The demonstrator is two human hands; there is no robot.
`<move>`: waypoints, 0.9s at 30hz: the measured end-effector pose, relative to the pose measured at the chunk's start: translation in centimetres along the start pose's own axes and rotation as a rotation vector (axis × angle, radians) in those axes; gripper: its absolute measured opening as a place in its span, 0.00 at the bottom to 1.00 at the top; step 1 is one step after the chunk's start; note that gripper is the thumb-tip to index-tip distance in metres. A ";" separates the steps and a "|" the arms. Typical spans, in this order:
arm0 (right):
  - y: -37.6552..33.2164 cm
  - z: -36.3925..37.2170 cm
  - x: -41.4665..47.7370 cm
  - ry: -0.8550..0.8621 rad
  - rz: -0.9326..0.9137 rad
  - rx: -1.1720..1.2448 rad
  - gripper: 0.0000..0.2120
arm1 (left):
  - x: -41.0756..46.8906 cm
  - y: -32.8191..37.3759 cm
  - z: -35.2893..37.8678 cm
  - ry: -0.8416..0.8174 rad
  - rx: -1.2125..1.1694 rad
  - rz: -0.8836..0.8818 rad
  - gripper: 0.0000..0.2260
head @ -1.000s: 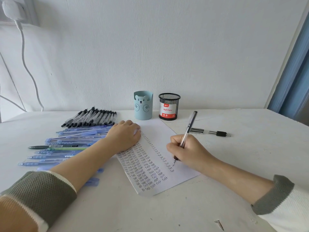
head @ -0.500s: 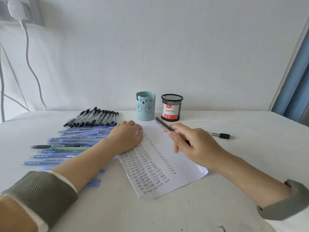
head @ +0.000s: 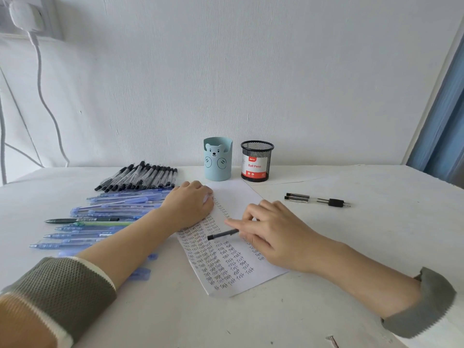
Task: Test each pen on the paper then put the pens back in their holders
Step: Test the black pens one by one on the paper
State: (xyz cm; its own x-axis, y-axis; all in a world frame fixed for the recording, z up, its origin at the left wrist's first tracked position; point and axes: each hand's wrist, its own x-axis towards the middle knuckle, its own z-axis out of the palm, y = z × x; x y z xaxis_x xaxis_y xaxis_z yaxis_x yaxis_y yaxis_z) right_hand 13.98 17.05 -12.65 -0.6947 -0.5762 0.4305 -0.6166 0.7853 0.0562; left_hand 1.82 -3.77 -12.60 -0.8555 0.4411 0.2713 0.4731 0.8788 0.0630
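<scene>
A sheet of paper (head: pixel 226 267) covered with rows of "test" scribbles lies on the white table. My left hand (head: pixel 188 204) rests on its upper left edge with loosely curled fingers, holding nothing. Just above the middle of the sheet, my right hand (head: pixel 273 234) holds a black pen (head: pixel 222 234) that lies nearly flat, its free end pointing left. A light blue bear holder (head: pixel 217 159) and a black mesh holder (head: pixel 256 160) labelled "Ball Pens" stand at the back by the wall; I see no pens sticking out of them.
A row of black-capped pens (head: pixel 140 178) and several blue pens (head: pixel 113 204) lie left of the paper, partly under my left forearm. Two black pens (head: pixel 316 199) lie to the right. A white cable (head: pixel 45 96) hangs down the wall; a blue curtain (head: pixel 442 121) is at far right.
My right hand stopped writing, lifted the pen off the paper's right side and swung it round. The pen went from upright to nearly flat, pointing left. My left hand stayed put.
</scene>
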 end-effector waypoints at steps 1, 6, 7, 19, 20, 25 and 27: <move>-0.1 0.1 0.0 -0.058 0.038 0.043 0.24 | 0.0 0.0 0.0 0.003 -0.005 -0.001 0.18; 0.8 -0.1 0.6 -0.100 0.159 0.149 0.28 | -0.1 0.1 -0.7 0.008 -0.015 0.016 0.19; 1.6 -0.2 0.7 -0.058 0.225 0.210 0.27 | -0.1 0.2 -1.2 0.031 -0.035 0.036 0.19; 7.6 -1.1 -0.3 -0.136 0.746 -0.386 0.09 | -1.9 4.6 -4.1 -0.462 -0.585 0.313 0.13; 7.5 -1.0 -0.3 -0.153 0.755 -0.415 0.09 | -1.8 4.4 -4.0 -0.451 -0.592 0.321 0.10; 8.0 -0.7 -0.7 -0.184 0.756 -0.461 0.12 | -0.5 1.6 -4.3 -0.082 -0.576 0.321 0.07; 7.7 -0.7 -0.7 -0.152 0.764 -0.430 0.12 | 0.7 -0.8 -4.6 0.161 -0.503 0.303 0.08</move>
State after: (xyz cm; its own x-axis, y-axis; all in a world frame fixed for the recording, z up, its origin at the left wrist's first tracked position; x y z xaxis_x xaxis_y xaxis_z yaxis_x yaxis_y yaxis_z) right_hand 9.94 23.68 -11.82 -0.9199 0.1403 0.3662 0.2068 0.9670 0.1490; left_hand 1.82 -5.03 -8.08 -0.6431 0.5903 0.4878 0.7656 0.5074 0.3954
